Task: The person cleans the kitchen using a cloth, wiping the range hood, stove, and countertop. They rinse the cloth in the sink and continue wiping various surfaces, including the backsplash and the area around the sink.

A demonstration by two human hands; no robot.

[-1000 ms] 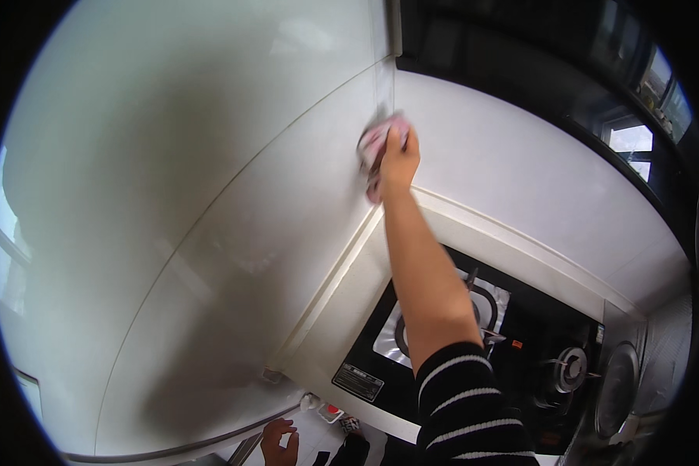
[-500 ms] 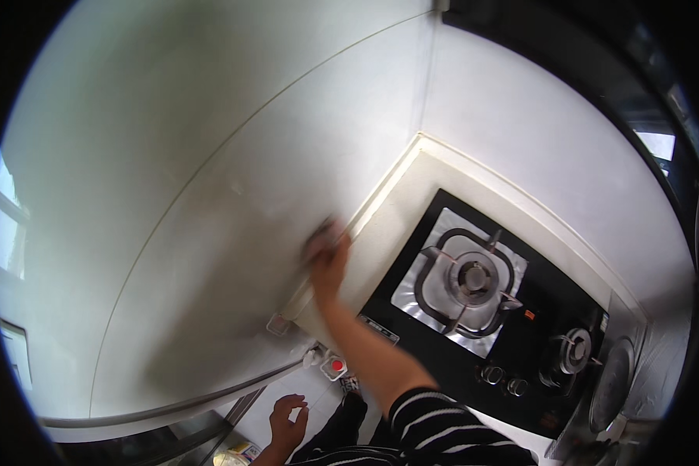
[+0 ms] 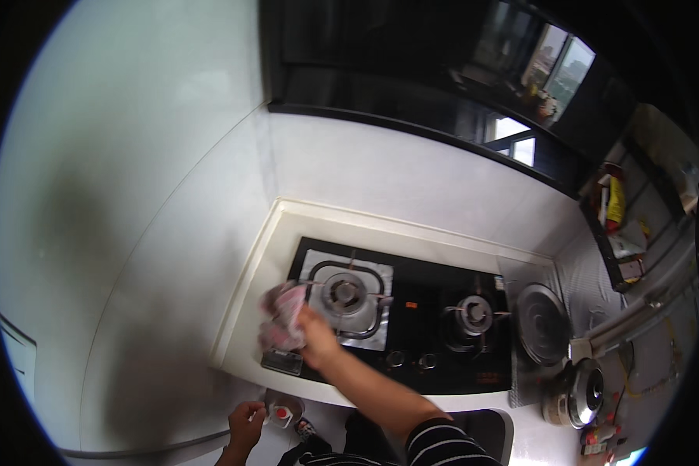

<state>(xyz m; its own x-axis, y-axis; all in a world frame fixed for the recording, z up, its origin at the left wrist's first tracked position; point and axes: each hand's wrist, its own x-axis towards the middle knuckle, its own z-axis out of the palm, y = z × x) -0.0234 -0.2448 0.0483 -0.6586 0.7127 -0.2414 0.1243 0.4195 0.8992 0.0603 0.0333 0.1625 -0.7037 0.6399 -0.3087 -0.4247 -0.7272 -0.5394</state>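
Note:
A crumpled pink and grey cloth (image 3: 283,317) is in my right hand (image 3: 317,342), whose fingers are closed on it. The cloth is at the left edge of the black gas hob (image 3: 419,373), beside the left burner (image 3: 343,291) and its pan support. Part of the cloth hangs over the pale counter (image 3: 245,342); motion blurs it a little. Low in the view, away from the counter's front edge, hovers my left hand (image 3: 245,426). Its fingers are curled in, and nothing shows in them.
Pale wall panels (image 3: 186,256) rise on the left, and a dark glossy cabinet (image 3: 412,101) hangs above the hob. At right are a round metal lid (image 3: 541,324), a lidded pot (image 3: 575,394) and a shelf (image 3: 610,233) with packages. A red-capped container (image 3: 282,414) stands below the counter.
My right hand has brought the cloth from the left wall over to the hob's left edge. The view has turned right, showing the cabinet and pot. My left hand's fingers look more curled.

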